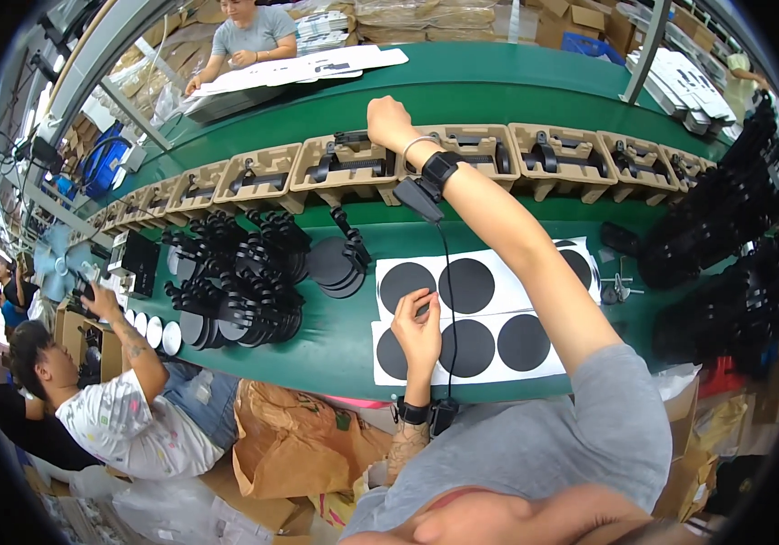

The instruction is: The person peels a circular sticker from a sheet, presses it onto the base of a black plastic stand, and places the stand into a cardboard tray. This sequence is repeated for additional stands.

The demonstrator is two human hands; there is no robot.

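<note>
Fingers (423, 302) of your left hand (417, 329) pinch the edge of a black round adhesive disc (406, 284) on the white backing sheet (489, 272) at centre frame. Your right hand (387, 120), upper centre, reaches a tan moulded pulp tray (346, 171); its fingers are hidden, so I cannot tell their state. Everything rests on the green conveyor belt (462, 95).

Black discs (467, 284) (white sheets (489, 320))

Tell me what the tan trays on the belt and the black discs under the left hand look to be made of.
Tan trays: probably moulded paper pulp; matte, rough, shaped pockets. Black discs: thin matte stick-on pads, likely foam or rubber, on white backing sheets. Left hand picks at one.
</note>
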